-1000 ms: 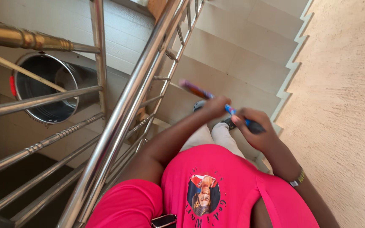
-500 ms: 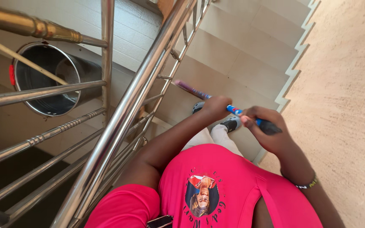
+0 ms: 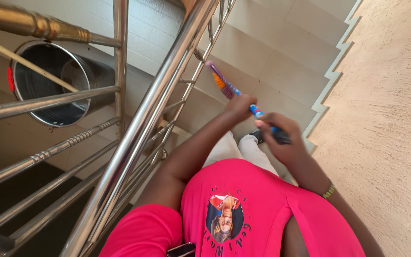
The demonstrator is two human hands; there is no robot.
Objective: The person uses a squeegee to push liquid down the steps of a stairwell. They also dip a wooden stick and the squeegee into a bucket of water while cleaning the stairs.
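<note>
Swung further out over the stair steps (image 3: 262, 57) than a moment ago, the broom (image 3: 224, 85) is held by its handle with the left hand (image 3: 239, 105) closed lower and the right hand (image 3: 281, 140) closed at the end, so sweeping force is shared.

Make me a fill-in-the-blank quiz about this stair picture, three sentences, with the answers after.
1. Both hands, the left hand and the right hand, grip the handle of a ____.
2. The metal bucket is seen through the bars of the ____.
3. The person's shirt is ____ in colour.

Missing words: broom; railing; pink
</note>
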